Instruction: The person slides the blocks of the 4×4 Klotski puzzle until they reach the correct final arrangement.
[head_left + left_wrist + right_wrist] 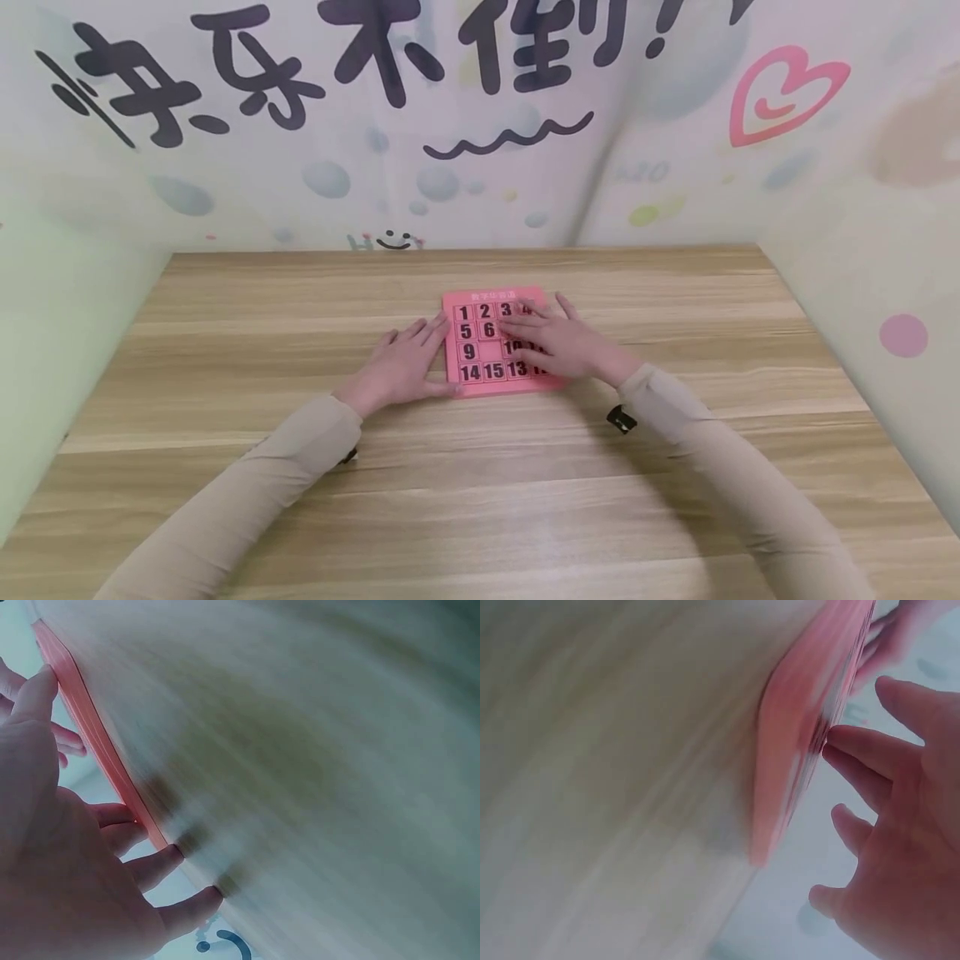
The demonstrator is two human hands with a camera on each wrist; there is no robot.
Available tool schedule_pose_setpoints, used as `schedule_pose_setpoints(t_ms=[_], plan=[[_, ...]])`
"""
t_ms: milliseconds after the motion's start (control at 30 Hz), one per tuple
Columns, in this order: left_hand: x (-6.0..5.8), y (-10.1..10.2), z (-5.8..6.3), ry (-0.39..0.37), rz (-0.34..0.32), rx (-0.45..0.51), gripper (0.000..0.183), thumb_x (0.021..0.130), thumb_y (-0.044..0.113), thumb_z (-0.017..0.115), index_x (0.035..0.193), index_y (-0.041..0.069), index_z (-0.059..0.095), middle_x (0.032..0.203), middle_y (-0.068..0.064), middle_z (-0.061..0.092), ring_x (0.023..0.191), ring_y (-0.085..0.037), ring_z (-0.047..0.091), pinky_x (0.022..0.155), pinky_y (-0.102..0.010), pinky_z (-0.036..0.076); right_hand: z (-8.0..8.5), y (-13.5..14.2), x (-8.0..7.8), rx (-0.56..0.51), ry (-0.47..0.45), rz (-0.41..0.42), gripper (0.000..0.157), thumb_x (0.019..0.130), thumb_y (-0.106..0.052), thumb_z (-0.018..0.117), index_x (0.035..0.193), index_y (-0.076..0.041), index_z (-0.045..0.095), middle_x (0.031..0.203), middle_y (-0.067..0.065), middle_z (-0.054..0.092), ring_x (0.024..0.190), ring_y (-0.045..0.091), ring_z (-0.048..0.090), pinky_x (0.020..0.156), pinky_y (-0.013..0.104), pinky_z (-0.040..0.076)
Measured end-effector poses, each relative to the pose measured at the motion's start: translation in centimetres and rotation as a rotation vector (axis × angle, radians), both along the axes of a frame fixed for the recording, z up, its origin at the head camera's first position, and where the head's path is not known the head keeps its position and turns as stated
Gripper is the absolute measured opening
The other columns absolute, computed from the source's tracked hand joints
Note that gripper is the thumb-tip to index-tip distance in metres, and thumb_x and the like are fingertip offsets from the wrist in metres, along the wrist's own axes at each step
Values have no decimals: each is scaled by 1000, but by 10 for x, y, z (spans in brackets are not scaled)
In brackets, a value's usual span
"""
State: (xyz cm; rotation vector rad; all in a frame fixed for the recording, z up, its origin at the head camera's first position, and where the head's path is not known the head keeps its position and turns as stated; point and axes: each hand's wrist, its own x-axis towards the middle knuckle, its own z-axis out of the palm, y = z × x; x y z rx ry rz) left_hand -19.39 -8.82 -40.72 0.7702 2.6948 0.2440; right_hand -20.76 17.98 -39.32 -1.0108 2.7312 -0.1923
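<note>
A pink number sliding puzzle lies flat on the table, its tiles printed with black numerals. One square gap shows right of the 9 tile, below the 6. Along the puzzle's left side rests my left hand, its thumb at the near corner and fingers spread up the edge. In the left wrist view, fingertips meet the pink side wall and the tabletop. My right hand reaches over the right half with fingers extended, covering several tiles. The right wrist view has two fingertips right at the tile face.
The wood-grain table extends around the puzzle on all sides. A white wall with dark writing and coloured dots rises behind it. Black wrist straps show beneath the light sleeves.
</note>
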Motion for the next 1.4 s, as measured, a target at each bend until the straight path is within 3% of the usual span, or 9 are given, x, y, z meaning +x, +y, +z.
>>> schedule_pose_setpoints(t_ms=[300,633,1167,1400], plan=[[0,0,0,5,-3,2,105,84,71,54,155,6,12,161,-7,3,145,-33,11,112,-60,12,-2,34,0,-44,8,-51,55,99,-38,52,146,-11,44,151,9,38,145,33,12,111,64,-3],[0,0,-1,11,-12,18,103,85,68,55,155,5,13,161,-8,5,145,-34,12,112,-61,14,-3,48,9,-76,23,-45,53,99,-34,53,146,-9,44,150,9,40,144,36,16,111,65,-1],[1,0,-1,5,-12,25,103,85,68,55,155,5,12,161,-8,5,145,-34,11,112,-60,13,-6,39,20,-103,25,48,51,98,-35,53,144,-12,47,150,11,40,142,36,21,111,65,5],[1,0,-1,5,-15,30,103,85,67,55,155,5,12,161,-8,4,145,-34,11,112,-61,13,-8,32,24,-109,-1,105,49,99,-37,51,142,-12,50,150,5,41,143,34,20,113,62,6]])
